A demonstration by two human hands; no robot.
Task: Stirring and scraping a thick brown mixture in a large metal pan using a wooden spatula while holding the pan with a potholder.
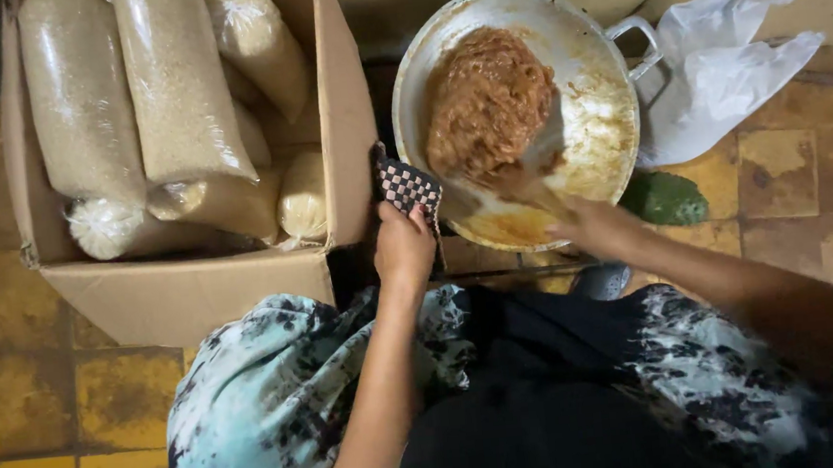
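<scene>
Your left hand (403,243) grips a checkered cloth (409,186) at the pan (607,117) rim. Your right hand (560,213), blurred, is closed on a spatula (542,148) in brown paste (485,102); its handle is hidden.

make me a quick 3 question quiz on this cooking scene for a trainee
1. True or false: the pot holds a brown mash.
2. What does the left hand press against the pot's rim?
   A. a checked cloth
   B. a metal lid
   C. a glass jar
3. What fills the cardboard box?

Key
1. True.
2. A.
3. Clear bags of grain. The right hand holds a spatula in the mash.
</scene>
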